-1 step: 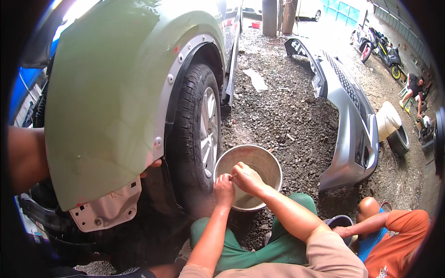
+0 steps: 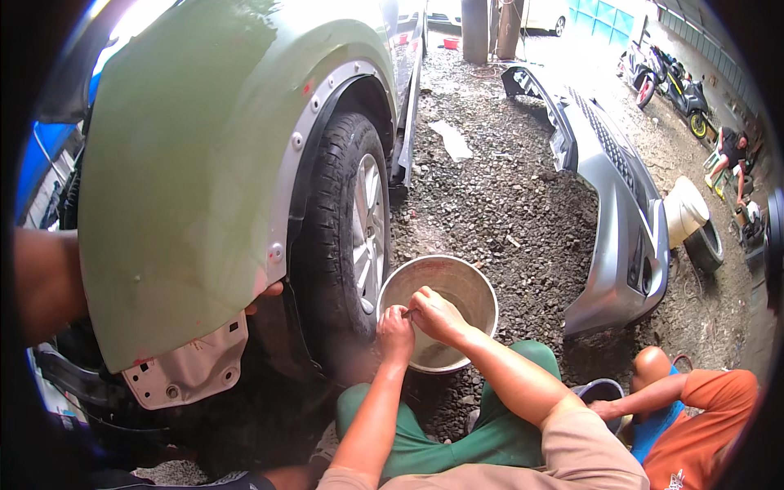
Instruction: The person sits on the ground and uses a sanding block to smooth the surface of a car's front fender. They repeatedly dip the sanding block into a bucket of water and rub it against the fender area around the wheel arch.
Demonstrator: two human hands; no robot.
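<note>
Both my hands meet above a wide round bucket (image 2: 438,262) that stands on gravel by the car's wheel. My left hand (image 2: 395,328) is closed, its fingers pinched together close to the right one's. Bent over and touching at the fingertips, my right hand (image 2: 438,315) is closed too. A small dark bit shows between the two hands, too small to name. Liquid (image 2: 433,356) shows in the bucket below them. To my left is a greenish fender (image 2: 188,180) above the tyre (image 2: 331,220), with another person's hand (image 2: 265,296) at its lower edge.
A silver bumper (image 2: 608,237) lies on the gravel to the right, with a pale bucket (image 2: 684,214) and a loose tyre (image 2: 706,247) beyond. Close by, a person in an orange shirt (image 2: 710,416) reaches to a dark bucket (image 2: 603,392). Motorcycles (image 2: 682,94) are parked farther back.
</note>
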